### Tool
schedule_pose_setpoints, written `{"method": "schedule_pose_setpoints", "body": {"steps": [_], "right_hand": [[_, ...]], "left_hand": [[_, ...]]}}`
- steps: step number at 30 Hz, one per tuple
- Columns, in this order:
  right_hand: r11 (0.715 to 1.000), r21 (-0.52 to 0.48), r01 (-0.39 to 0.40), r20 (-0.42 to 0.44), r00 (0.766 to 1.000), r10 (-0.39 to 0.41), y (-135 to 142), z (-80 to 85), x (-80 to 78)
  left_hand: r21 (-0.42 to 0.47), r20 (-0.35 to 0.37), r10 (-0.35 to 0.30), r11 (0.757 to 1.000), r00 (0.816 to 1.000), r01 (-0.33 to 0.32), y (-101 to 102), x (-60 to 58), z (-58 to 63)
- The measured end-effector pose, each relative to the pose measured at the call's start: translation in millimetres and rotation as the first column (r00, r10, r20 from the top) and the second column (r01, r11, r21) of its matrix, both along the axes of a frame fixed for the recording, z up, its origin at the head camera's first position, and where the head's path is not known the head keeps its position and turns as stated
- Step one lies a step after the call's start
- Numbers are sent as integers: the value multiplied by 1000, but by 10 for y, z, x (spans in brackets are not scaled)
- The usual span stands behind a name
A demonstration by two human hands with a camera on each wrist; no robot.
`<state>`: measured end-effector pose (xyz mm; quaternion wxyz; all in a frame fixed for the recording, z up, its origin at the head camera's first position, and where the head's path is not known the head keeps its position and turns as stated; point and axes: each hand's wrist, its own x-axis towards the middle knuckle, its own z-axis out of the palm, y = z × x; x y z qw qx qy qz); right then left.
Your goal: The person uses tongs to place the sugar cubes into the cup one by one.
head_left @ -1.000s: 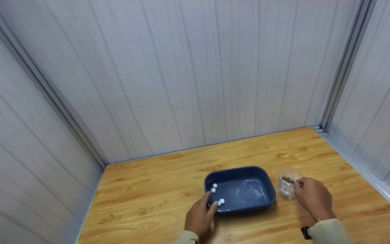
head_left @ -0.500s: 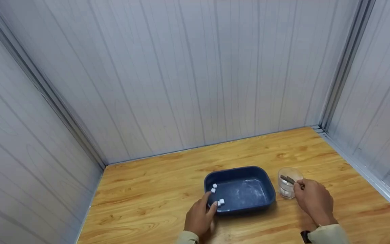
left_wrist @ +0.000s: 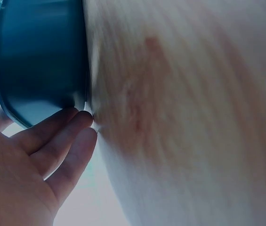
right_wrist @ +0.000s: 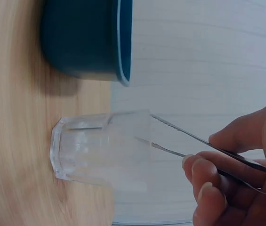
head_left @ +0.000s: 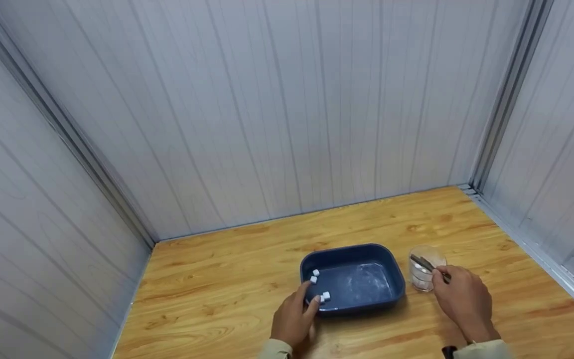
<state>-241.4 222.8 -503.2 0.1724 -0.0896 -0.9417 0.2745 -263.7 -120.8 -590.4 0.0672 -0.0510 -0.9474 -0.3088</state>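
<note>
My left hand (head_left: 293, 316) grips the near left corner of a dark blue plastic basin (head_left: 391, 269), its fingers against the outer wall and other digits over the rim. Several small white cubes (head_left: 326, 295) lie inside at the basin's left end. My right hand (head_left: 464, 296) pinches small metal tongs (right_wrist: 203, 141) between thumb and fingers. The arms of the tongs stand apart, with serrated tips at the mouth of a clear glass (right_wrist: 100, 146). In the head view, whitish pieces show low inside the glass (head_left: 420, 279); their exact shape is blurred.
The glass stands upright just right of the basin on a wood-grain table (head_left: 217, 279). Pale panelled walls (head_left: 292, 114) enclose the table's back and sides. A dark wristband (head_left: 449, 352) sits at the right sleeve.
The right hand has shifted slightly right and down, and the tongs' arms show farther apart over the glass. The left hand, basin and its cubes look unmoved.
</note>
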Motion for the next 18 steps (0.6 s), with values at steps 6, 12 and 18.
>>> {"method": "schedule_pose_setpoints", "body": {"steps": [6,12,18], "right_hand": [[1000,-4,-3,-13,1000,3,-85,35,54],[1000,-15,-13,7,1000,13,-152,60,65],[999,-38,-20,-26,999,19,-183,83,66]], "left_hand": [[8,16,3,1000,1000,-3,-4,2,-12],[18,26,-1,1000,1000,1,6,-13,-13],[16,27,1,1000,1000,-2,16,-19,-1]]}}
